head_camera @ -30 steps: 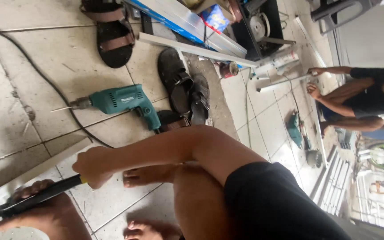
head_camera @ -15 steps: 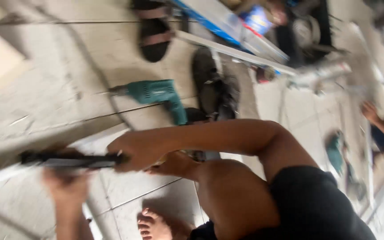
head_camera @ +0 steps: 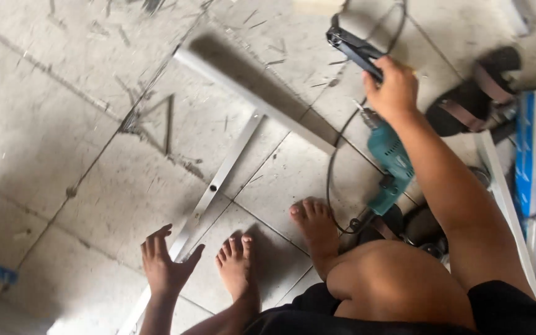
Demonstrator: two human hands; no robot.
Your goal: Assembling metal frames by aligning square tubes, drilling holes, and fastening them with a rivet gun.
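A long, flat grey aluminium strip with holes point(head_camera: 218, 180) lies slanted on the tiled floor, its near end under spread fingers. A dark, long-handled hand tool point(head_camera: 353, 51) is gripped at its handle and held above the floor, nose pointing up-left.

Person seen from above: bare left hand point(head_camera: 165, 263) and bare right hand point(head_camera: 394, 90), both arms uncovered to the frame edge, no sleeves, rings or watch visible. Bare knee and shins; two bare feet point(head_camera: 237, 267). Black shorts point(head_camera: 404, 310) cover the upper legs.
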